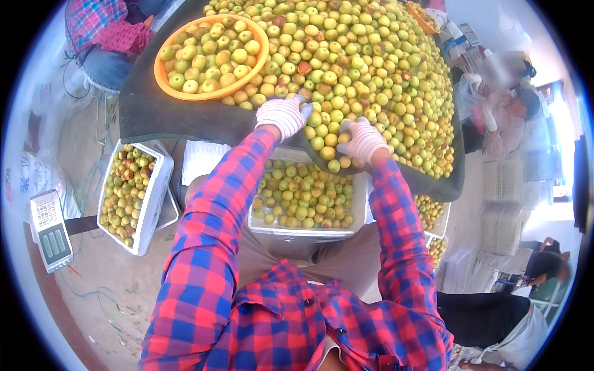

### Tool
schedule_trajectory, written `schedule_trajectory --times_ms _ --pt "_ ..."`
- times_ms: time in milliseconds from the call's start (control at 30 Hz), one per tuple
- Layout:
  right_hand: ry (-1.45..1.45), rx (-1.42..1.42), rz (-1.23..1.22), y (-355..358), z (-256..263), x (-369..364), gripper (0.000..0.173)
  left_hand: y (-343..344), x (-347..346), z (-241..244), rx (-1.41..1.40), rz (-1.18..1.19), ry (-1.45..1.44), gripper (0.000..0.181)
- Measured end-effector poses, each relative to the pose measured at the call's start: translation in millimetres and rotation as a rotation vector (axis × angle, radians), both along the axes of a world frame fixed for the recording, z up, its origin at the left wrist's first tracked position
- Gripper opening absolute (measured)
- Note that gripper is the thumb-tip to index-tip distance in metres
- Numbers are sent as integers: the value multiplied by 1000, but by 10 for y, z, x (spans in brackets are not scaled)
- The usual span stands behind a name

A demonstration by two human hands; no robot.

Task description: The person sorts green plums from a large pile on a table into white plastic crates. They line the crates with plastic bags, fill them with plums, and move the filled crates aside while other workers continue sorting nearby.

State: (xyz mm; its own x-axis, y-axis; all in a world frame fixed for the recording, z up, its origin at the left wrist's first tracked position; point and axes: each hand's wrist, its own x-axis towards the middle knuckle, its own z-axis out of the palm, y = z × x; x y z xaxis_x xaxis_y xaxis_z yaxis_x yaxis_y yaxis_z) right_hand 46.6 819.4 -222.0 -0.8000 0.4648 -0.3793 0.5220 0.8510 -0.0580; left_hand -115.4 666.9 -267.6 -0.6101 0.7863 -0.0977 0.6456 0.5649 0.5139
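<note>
A large heap of green-yellow jujube-like fruits (362, 60) covers a dark cloth-topped table (171, 118). My left hand (283, 118), in a striped knit glove, rests at the heap's near edge with its fingers among the fruits. To its right, my right hand (364, 139), gloved alike, lies at the heap's front corner, fingers spread around some fruits; whether either hand grips one is unclear. Left of the heap stands an orange plastic basket (162, 83) full of the same fruit. Below the table's edge, between my knees, a white foam box (301, 230) holds more fruits.
A tilted white foam box (155, 199) of browner fruits stands at left, near a digital scale (54, 241). More fruit boxes (438, 227) are at right under the table. Co-workers sit at upper left (104, 41) and right (508, 116); stacked crates (501, 181) stand at right.
</note>
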Motion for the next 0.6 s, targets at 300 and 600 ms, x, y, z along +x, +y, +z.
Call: schedule_trajectory --times_ms 300,600 --pt "828 -740 39 -532 489 -1674 49 -2 -53 -33 22 -6 -31 39" --pt "391 -127 -360 898 -87 81 45 17 -80 -18 -66 -47 -60 47"
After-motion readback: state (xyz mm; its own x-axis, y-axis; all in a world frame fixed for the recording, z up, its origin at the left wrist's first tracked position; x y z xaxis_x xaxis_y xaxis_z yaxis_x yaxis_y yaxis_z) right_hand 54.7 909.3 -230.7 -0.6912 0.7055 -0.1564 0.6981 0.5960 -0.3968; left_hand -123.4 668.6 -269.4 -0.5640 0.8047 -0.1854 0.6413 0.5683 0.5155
